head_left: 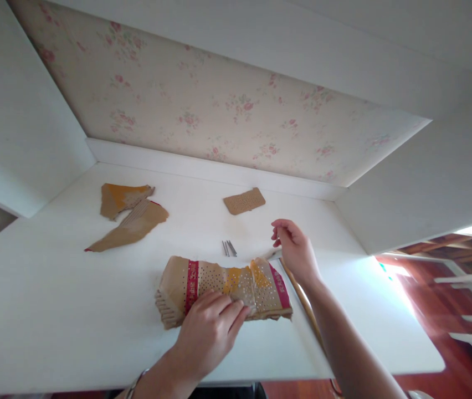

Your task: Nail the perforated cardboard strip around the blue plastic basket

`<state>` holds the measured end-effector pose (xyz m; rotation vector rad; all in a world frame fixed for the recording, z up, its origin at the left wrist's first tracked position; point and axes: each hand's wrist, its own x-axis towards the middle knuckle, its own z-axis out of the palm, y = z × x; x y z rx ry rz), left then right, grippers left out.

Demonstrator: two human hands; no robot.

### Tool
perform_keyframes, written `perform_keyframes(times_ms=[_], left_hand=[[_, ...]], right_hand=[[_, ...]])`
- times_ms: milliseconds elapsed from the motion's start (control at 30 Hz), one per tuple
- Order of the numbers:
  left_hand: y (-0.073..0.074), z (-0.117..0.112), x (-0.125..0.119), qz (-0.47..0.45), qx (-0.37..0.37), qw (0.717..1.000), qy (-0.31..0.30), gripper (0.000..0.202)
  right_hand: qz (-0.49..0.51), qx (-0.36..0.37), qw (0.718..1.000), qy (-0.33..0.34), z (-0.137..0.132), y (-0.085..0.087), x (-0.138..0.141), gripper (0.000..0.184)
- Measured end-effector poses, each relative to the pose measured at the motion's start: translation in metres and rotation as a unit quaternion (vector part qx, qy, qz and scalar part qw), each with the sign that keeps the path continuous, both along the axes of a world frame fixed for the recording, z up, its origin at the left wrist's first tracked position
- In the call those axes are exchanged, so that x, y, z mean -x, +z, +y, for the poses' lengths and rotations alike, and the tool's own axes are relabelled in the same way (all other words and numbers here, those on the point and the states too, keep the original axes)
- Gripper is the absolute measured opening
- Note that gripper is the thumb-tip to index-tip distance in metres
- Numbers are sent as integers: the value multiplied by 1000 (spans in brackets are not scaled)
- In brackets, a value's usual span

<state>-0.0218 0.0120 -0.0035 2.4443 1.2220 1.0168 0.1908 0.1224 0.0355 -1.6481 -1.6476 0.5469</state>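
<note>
A stack of folded brown cardboard point(215, 274) with red printed bands and many punched holes lies near the table's front. My left hand point(213, 324) presses on its front edge, fingers curled over it. My right hand point(298, 249) is raised just beyond its right end, fingers curled together; whatever they may hold is hidden. Below those fingers, a small pale object point(274, 254) shows beside the cardboard, its kind unclear. Several thin metal pieces point(228, 248) lie just behind the stack.
Farther back sits a small perforated cardboard piece point(244, 200). Torn cardboard scraps point(134, 224) lie at the left of the white table point(73, 310). A long brown-edged strip point(308, 310) runs beside my right forearm. White panels flank the table, with flowered wallpaper behind.
</note>
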Motion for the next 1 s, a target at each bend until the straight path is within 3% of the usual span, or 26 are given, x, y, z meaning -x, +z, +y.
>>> perform_keyframes(times_ms=[67,167,233,400,533,667,867,1000], left_hand=[[1,1,0,-2,-3,1000,-2,18],[3,2,1,-3,-3,1000,-16,20],[3,2,2,-1,-8,1000,-25,20],[-1,1,2,9,-20,1000,-23,16],[3,2,4,-18,65,997,-24,17],[15,6,8,-33,164,985,-30,23],[18,8,7,-33,180,983,-19,22],[16,8,7,-32,188,982,-17,23]], right_hand=[[73,20,997,5,-24,-1,2,25],[267,82,960,-19,-56,-2,11,26],[300,110,947,-38,-73,0,18,28],[152,74,986,10,-100,7,35,27],[67,23,996,55,-102,6,43,21],[41,12,997,58,-98,1,46,23],[48,71,996,20,-100,-9,45,17],[27,64,997,30,-103,-10,46,8]])
